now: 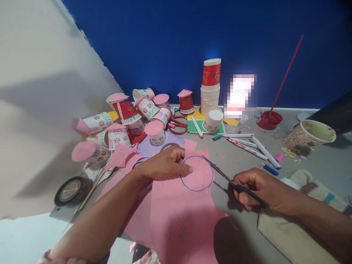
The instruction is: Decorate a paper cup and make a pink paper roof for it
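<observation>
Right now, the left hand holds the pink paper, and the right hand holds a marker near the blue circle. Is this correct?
Not a marker: the head view shows the right hand holding scissors near the blue circle. The left hand does hold the pink paper.

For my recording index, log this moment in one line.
left hand: holding pink paper | right hand: holding scissors | scissors: tips beside blue circle | beyond: paper cups

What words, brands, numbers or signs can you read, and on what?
None reads clearly.
Marker: lettering along the barrel, too small to read.
Red cup topping the stack: gold markings, too blurred.
Pink paper: faint dark marks, unreadable.
</observation>
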Available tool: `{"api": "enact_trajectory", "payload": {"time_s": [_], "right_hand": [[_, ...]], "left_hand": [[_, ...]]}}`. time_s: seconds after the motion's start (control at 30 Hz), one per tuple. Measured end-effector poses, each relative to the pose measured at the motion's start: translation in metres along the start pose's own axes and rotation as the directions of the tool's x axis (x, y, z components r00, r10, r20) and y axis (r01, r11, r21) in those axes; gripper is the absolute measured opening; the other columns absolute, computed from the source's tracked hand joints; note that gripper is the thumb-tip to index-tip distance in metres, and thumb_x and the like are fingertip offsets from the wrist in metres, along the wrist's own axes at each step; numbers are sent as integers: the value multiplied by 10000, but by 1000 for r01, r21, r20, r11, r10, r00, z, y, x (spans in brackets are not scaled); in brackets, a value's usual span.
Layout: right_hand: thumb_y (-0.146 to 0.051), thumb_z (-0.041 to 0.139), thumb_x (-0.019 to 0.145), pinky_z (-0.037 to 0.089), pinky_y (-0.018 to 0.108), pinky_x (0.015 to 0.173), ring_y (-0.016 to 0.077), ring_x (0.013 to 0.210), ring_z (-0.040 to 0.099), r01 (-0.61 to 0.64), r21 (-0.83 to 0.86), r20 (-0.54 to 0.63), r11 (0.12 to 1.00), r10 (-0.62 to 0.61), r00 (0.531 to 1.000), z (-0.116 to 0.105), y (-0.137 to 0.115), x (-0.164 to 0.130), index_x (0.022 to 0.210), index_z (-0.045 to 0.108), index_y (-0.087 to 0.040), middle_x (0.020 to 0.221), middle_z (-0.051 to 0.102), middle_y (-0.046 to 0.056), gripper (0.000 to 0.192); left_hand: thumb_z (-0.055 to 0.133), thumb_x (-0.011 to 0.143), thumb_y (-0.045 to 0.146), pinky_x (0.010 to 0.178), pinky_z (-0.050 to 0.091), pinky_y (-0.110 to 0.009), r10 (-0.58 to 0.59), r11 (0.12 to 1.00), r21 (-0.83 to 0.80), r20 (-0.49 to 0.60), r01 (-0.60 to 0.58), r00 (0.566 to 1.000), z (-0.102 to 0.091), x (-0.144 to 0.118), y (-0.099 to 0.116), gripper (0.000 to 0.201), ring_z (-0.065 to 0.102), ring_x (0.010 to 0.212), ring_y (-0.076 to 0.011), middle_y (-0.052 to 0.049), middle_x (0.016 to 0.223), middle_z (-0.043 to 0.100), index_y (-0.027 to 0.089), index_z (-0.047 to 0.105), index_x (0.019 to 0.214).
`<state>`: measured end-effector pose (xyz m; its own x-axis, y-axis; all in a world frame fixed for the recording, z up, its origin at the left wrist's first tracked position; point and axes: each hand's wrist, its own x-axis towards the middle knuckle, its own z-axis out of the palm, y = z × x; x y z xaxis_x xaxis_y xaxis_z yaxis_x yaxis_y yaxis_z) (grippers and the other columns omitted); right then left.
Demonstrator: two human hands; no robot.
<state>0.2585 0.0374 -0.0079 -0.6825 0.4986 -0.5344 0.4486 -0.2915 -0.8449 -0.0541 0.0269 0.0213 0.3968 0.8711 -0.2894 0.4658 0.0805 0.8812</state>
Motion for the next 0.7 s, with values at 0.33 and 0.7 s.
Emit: {"api": "enact_trajectory", "payload": {"time_s": [0.33, 0.7], "right_hand": [[-830, 813, 619, 280, 246, 528, 116, 542, 479, -6, -22, 5, 1000, 6, 1000, -1, 0, 0, 695, 648, -169, 574, 636, 25, 686], [-837, 788, 657, 287, 252, 542, 113, 561, 466, 12, -73, 30, 997, -10, 999, -4, -1, 0, 701, 656, -167, 582, 627, 18, 684]], "left_hand": [[734, 768, 421, 449, 193, -222, 4, 999, -54, 111, 2, 994, 0, 0, 3, 377, 345, 492, -75, 49, 522, 407, 187, 498, 592], [759, 753, 408, 458, 180, -212, 12, 996, -88, 102, -3, 995, -1, 0, 0, 454, 317, 487, -58, 81, 519, 388, 218, 370, 615]]}}
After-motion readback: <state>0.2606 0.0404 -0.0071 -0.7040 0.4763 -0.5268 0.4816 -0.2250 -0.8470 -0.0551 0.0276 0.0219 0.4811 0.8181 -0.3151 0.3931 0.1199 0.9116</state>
